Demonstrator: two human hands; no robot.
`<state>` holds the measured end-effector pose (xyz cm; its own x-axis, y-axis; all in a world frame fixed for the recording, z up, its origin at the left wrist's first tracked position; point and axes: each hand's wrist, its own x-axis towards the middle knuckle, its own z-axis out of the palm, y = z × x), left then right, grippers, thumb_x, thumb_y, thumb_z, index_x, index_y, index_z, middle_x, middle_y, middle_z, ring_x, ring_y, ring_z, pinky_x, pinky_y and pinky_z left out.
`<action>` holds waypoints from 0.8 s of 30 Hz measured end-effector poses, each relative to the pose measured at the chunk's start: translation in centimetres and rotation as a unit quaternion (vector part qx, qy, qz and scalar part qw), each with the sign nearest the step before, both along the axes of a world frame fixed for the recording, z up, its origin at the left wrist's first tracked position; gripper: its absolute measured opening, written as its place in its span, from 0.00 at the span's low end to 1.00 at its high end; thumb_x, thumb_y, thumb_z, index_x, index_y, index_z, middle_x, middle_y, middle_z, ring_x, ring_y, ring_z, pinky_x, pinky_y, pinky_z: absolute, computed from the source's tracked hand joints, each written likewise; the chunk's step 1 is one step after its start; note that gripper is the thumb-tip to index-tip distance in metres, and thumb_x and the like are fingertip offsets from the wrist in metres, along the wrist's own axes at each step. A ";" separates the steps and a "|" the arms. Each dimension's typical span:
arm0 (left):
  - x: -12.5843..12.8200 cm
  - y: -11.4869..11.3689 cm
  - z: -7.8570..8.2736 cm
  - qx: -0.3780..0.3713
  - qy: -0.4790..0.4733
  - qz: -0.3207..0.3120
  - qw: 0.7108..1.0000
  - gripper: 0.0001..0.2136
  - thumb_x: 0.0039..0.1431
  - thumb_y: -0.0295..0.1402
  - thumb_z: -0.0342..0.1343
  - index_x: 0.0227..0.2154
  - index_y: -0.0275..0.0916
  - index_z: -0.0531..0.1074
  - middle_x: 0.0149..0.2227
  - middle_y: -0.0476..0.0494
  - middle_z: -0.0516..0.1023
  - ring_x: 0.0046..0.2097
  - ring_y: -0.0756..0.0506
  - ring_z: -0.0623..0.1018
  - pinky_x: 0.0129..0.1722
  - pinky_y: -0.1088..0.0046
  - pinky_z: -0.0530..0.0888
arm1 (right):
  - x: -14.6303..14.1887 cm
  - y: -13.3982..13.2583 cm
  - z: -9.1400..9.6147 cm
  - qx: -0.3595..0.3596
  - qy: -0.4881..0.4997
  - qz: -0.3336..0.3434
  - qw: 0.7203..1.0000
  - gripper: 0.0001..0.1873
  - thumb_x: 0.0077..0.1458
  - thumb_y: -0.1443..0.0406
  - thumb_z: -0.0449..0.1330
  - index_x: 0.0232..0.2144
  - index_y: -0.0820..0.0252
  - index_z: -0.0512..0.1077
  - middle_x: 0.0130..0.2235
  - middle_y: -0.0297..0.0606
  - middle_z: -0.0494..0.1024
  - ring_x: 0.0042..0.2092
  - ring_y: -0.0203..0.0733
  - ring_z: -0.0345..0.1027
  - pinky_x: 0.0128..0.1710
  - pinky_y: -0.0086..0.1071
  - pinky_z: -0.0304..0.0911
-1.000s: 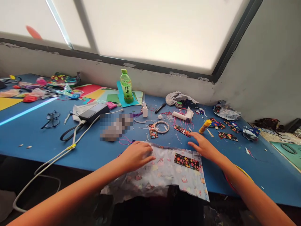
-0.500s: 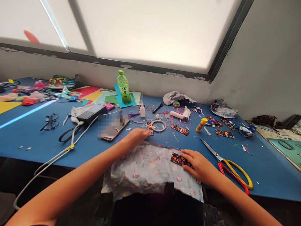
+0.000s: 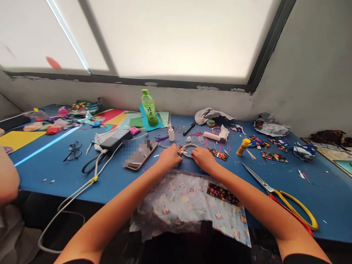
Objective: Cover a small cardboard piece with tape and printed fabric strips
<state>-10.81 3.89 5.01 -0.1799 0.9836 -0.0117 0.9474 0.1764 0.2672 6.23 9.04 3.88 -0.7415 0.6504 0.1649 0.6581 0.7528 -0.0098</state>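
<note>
My left hand (image 3: 169,156) and my right hand (image 3: 202,160) meet at a small pale ring (image 3: 189,146) on the blue table (image 3: 275,176). The left fingers are curled on a small floral fabric scrap (image 3: 180,151) at the ring's left side. The right fingers pinch the ring's near edge. Just in front of both hands lies a pale printed cloth (image 3: 178,198), hanging over the table's front edge. A dark floral strip (image 3: 222,193) lies on it under my right forearm.
Yellow-handled scissors (image 3: 288,207) lie to the right, a phone (image 3: 140,156) and a white cable (image 3: 82,187) to the left. A green bottle (image 3: 150,108), a glue stick (image 3: 243,146), glasses (image 3: 72,151), threads and fabric scraps litter the back. Another person's arm (image 3: 7,176) shows at the far left.
My right hand left the floral strip on the cloth and moved forward to the ring. My left hand stayed by the small scrap beside it. The view shifted, showing another person's arm.
</note>
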 end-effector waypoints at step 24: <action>-6.6 -0.5 -1.5 0.044 -0.353 0.001 0.935 0.19 0.52 0.41 0.52 0.41 0.32 0.76 0.33 0.41 0.80 0.29 0.46 0.77 0.20 0.76 0.71 | -1.3 -0.9 0.2 -0.138 0.159 -0.036 0.977 0.19 0.60 0.62 0.59 0.52 0.62 0.67 0.48 0.46 0.76 0.45 0.46 0.72 0.45 0.39 0.67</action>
